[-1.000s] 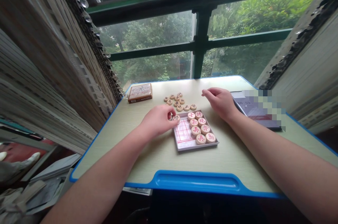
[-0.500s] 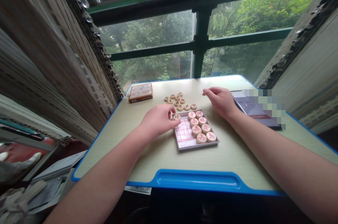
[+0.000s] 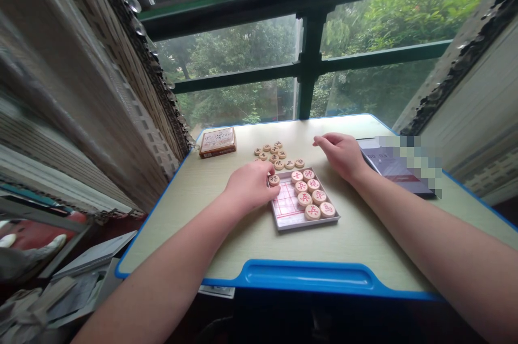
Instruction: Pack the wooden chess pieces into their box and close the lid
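My L hand [image 3: 251, 186] is curled, fingertips touching the chess piece [image 3: 274, 179] in the tray [image 3: 289, 223] at its far-left corner; can't tell if it's pinched. R hand [image 3: 342, 154] rests loose, empty, on desk [image 3: 226, 236] beside the loose pieces [image 3: 279, 155].

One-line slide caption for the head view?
Left hand touches a wooden chess piece at the corner of the tray; right hand sits curled beside the loose pieces.

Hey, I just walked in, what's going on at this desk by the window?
A person is at a pale desk with a blue rim, handling round wooden chess pieces. Their left hand touches one piece in the far-left corner of a small grey tray with a red grid, where others fill two columns. The right hand rests curled on the desk nearby. More loose pieces lie beyond the tray.
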A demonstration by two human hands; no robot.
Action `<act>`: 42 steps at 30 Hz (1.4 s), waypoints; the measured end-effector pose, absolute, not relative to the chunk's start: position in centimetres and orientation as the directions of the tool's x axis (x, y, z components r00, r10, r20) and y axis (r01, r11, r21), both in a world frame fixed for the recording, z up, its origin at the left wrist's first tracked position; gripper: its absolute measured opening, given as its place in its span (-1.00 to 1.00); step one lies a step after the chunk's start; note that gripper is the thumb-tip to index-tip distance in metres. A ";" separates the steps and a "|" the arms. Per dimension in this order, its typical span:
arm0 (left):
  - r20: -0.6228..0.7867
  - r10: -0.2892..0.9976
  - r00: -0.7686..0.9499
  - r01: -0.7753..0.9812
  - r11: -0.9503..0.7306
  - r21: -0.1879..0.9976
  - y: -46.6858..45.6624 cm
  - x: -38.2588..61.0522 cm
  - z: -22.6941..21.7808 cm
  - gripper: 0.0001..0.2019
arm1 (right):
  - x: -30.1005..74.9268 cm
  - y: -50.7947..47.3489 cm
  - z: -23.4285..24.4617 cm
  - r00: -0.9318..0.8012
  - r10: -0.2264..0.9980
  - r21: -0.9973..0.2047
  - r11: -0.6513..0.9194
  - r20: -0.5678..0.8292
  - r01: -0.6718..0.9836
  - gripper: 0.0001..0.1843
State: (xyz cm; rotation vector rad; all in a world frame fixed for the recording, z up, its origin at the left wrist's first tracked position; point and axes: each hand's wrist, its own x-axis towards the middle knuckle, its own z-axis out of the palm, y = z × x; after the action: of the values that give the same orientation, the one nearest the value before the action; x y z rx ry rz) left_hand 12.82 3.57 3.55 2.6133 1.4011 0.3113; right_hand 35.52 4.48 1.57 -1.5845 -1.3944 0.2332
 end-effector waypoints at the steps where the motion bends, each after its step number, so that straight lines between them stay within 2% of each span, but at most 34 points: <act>1: 0.108 0.836 0.538 0.802 -0.547 0.238 3.6 12.8 3.5 -0.81 | 35.5 4.5 1.6 0.324 0.842 -0.744 0.128 0.431 0.656 -0.66; 15: 0.130 0.834 0.536 0.793 -0.551 0.261 3.5 12.8 3.4 -0.83 | 35.5 4.6 1.4 0.319 0.843 -0.738 0.129 0.433 0.663 -0.67; 19: 0.138 0.845 0.517 0.783 -0.532 0.322 3.8 12.4 3.7 -0.69 | 35.6 4.6 1.4 0.320 0.842 -0.732 0.122 0.434 0.671 -0.68; 22: 0.214 0.835 0.507 0.752 -0.550 0.364 4.9 12.2 3.8 -0.65 | 35.5 4.6 1.4 0.297 0.871 -0.733 0.100 0.391 0.673 -0.69; 24: 0.278 0.792 0.544 0.718 -0.611 0.334 5.9 12.2 3.4 -0.64 | 35.3 4.6 1.4 0.236 0.914 -0.736 0.091 0.329 0.671 -0.71; 25: 0.267 0.774 0.574 0.708 -0.633 0.313 6.4 12.2 3.2 -0.60 | 35.3 4.6 1.4 0.198 0.935 -0.738 0.090 0.294 0.669 -0.73; 27: 0.209 0.763 0.611 0.716 -0.646 0.265 7.4 12.2 2.5 -0.52 | 35.2 4.6 1.4 0.140 0.964 -0.751 0.079 0.224 0.656 -0.74; 31: 0.096 0.767 0.635 0.734 -0.637 0.236 8.3 12.1 1.8 -0.53 | 35.2 4.5 1.5 0.144 0.980 -0.776 0.017 0.138 0.631 -0.74; 34: 0.141 0.772 0.620 0.744 -0.635 0.209 8.4 12.1 1.8 -0.61 | 35.3 4.4 1.7 0.133 0.983 -0.767 0.010 0.124 0.642 -0.74; 38: 0.242 0.714 0.657 0.697 -0.698 0.167 8.5 12.1 1.5 -0.69 | 35.2 4.3 1.8 0.106 0.990 -0.744 -0.001 0.094 0.668 -0.74; 42: 0.253 0.695 0.673 0.671 -0.718 0.187 8.7 12.1 1.1 -0.69 | 35.1 4.4 1.8 0.104 0.992 -0.726 -0.016 0.077 0.687 -0.73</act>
State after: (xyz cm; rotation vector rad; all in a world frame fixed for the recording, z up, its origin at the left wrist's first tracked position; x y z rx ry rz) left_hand 12.08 8.72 1.07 2.8012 1.1455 0.4740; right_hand 35.15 4.36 1.76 -1.7660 -1.6444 0.6283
